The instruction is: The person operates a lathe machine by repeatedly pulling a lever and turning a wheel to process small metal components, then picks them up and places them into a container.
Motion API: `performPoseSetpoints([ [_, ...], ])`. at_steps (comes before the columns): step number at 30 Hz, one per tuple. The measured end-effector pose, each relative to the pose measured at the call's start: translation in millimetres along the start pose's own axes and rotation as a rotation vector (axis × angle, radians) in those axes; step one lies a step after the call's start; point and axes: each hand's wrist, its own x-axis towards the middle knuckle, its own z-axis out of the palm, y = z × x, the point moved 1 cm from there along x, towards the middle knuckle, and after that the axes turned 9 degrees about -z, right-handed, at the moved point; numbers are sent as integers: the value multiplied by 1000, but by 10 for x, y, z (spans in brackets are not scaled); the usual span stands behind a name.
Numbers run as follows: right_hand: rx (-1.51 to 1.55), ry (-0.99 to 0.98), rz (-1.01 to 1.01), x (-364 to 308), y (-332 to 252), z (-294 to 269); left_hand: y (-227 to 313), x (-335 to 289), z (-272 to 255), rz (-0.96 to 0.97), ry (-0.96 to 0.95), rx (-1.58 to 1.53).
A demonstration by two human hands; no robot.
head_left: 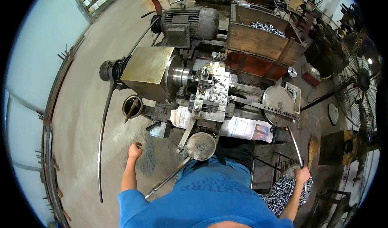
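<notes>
I stand at an old metal lathe (161,72) in a blue shirt. My left hand (134,151) is out to the lower left of the machine, its fingers curled on a small dark knob (139,144). My right hand (302,174) grips the lower end of a thin metal lever (294,145) that runs up to a round grey disc (278,100) on the lathe's right side. The tool slide (212,91) sits in the middle, just right of the spindle chuck (180,76). A round handwheel (201,146) is in front of my chest.
A wire basket of small shiny metal parts (285,189) stands under my right hand. A wooden box (258,40) holding more parts sits behind the lathe. An electric motor (188,22) is at the back and a floor fan (357,84) at the right. A long curved rod (103,135) lies on the concrete floor at the left.
</notes>
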Motion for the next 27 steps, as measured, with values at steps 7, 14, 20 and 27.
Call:
performPoseSetpoints([
  [7,124,-185,178,-634,-1098,-797,360,-51,-19,34,-172,-132],
  [14,119,-235,258,-740,-1223,-871,507,79,4,100,-215,-219],
  [20,165,-281,245,-542,-1277,-911,658,94,-45,118,-112,-126],
  [27,-177,17,-58,313,124,43,1081,168,-232,284,64,179],
])
